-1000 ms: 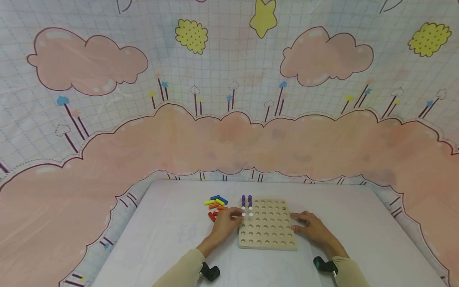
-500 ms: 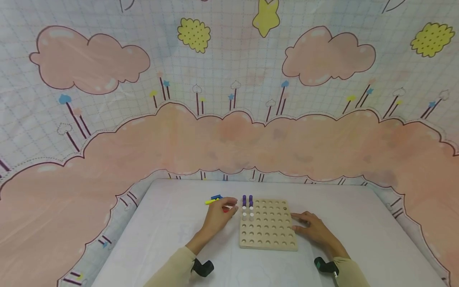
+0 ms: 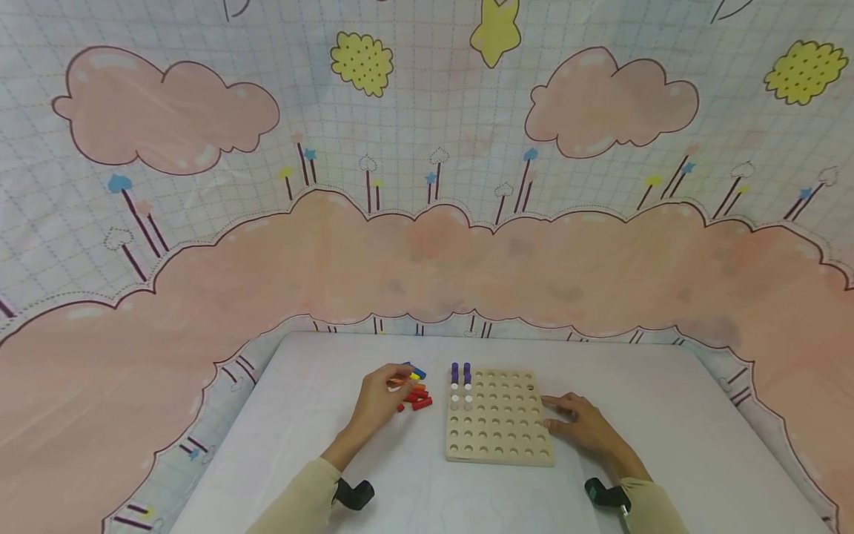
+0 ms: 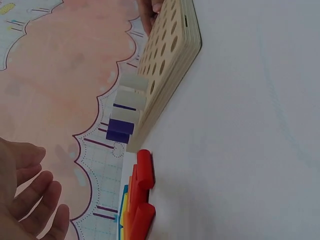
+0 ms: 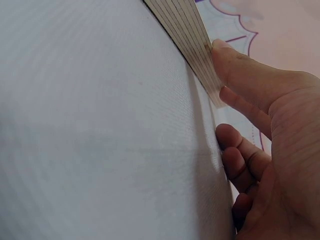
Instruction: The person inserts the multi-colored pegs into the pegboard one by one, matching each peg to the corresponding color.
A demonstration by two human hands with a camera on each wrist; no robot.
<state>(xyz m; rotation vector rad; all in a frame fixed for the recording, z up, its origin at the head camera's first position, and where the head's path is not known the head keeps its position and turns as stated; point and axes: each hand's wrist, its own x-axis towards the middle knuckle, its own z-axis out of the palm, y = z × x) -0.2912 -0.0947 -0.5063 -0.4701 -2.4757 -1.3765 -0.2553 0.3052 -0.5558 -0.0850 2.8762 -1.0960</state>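
Note:
A square wooden pegboard with rows of round holes lies on the table. At its far left corner stand purple pegs, with white pegs in front of them. Left of the board is a loose pile of pegs, where red pegs lie nearest. My left hand hovers over this pile, its fingers loosely bent; in the left wrist view the left hand holds nothing. My right hand rests at the board's right edge. In the right wrist view the thumb touches the board's layered side.
Beyond the left fingers lie blue pegs and a yellow peg, partly hidden. The white tabletop stretches around the board. A printed cloth hangs behind the table.
My left hand has left the white pegs at the board's left edge and moved left to the loose pile, uncovering the red pegs. The right hand stays at the board's edge.

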